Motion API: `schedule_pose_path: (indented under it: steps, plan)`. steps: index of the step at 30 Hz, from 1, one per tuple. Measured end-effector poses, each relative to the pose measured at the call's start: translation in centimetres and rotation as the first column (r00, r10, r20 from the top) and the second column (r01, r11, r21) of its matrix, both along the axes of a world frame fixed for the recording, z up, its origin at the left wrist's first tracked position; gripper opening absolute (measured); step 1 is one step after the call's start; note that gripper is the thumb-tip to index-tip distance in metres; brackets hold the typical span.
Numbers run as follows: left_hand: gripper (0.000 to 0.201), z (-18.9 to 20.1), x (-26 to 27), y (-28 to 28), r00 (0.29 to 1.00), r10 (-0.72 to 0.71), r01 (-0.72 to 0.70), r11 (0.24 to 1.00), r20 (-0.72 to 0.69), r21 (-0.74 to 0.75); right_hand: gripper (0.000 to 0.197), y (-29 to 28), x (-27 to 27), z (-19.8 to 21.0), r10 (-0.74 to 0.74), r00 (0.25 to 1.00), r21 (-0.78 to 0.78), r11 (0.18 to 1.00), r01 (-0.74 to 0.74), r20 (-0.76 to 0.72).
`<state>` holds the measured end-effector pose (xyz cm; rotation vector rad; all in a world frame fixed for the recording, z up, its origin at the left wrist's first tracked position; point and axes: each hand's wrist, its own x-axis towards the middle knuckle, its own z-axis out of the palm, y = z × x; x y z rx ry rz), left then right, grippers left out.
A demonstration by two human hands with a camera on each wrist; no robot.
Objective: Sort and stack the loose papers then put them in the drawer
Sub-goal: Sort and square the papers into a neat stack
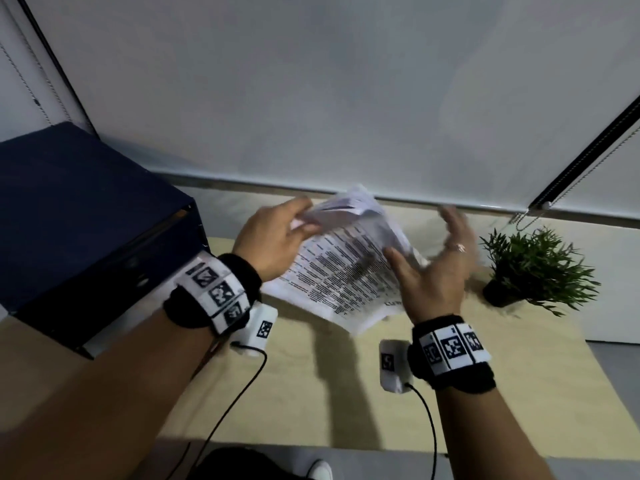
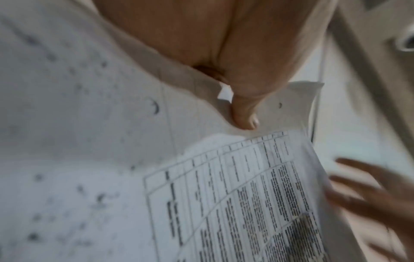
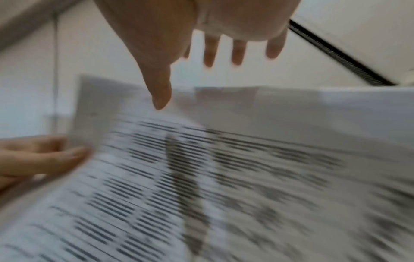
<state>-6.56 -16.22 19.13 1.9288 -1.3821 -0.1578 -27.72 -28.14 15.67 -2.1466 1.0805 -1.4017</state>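
Papers (image 1: 346, 271) were held above the desk (image 1: 346, 393), pinched at their far left corner by the left hand (image 1: 273, 244); the right hand (image 1: 436, 268) was spread, fingers straight, holding nothing, beside their right edge; squaring likely called for tapping that edge flush; free desk lay toward the person, the cabinet (image 1: 86, 220) left, the plant (image 1: 533, 268) right.

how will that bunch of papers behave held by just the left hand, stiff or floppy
Probably floppy: the papers already curl and sag away from the left hand pinching one edge. Sheets look uneven, so some may slip; the open right hand seems poised to steady them.
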Motion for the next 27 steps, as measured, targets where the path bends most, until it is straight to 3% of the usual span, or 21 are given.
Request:
schedule_pose_path:
  steps: [2,4,5,7,10,13,16,21,27]
  plan:
    - [0.019,-1.6,2.4,1.1,0.973,0.034,-0.046,0.998,-0.227,-0.05,0.101,-1.0,-2.0,-3.0,-0.157,0.987,0.06,0.985,0.159,-0.04]
    - [0.026,-2.8,4.2,2.2,0.912,0.016,-0.058,0.994,-0.41,-0.092,0.113,-2.0,-3.1,-5.6,-0.112,0.99,0.338,0.938,0.079,0.08]
    - [0.028,-3.5,4.8,2.6,0.871,0.0,-0.061,0.992,-0.491,-0.107,0.109,-2.5,-3.5,-6.3,-0.071,0.983,0.485,0.874,-0.02,0.168]
    - [0.026,-4.5,5.2,2.9,0.793,-0.022,-0.07,0.989,-0.609,-0.127,0.08,-2.8,-3.9,-6.3,-0.004,0.968,0.612,0.776,-0.155,0.25]
    - [0.024,-6.1,4.5,2.6,0.767,0.045,-0.165,0.978,-0.641,-0.129,0.05,-2.9,-4.6,-5.8,0.061,0.936,0.599,0.754,-0.271,0.346]
    - [0.02,-7.7,2.5,2.6,0.791,0.088,-0.25,0.95,-0.605,-0.189,0.028,-2.3,-5.0,-5.4,0.018,0.91,0.509,0.824,-0.248,0.413]
    - [0.027,-9.7,0.0,3.5,0.827,0.09,-0.224,0.958,-0.555,-0.178,0.027,-1.1,-5.8,-6.7,-0.055,0.914,0.494,0.854,-0.166,0.402]
    - [0.024,-13.6,-1.4,4.4,0.837,0.161,-0.197,0.98,-0.522,-0.014,0.025,0.6,-6.5,-10.3,-0.058,0.96,0.626,0.768,-0.133,0.275]
    - [0.016,-12.8,-0.9,3.9,0.81,0.154,-0.213,0.976,-0.566,-0.038,0.018,0.5,-6.3,-9.6,-0.031,0.969,0.571,0.813,-0.118,0.244]
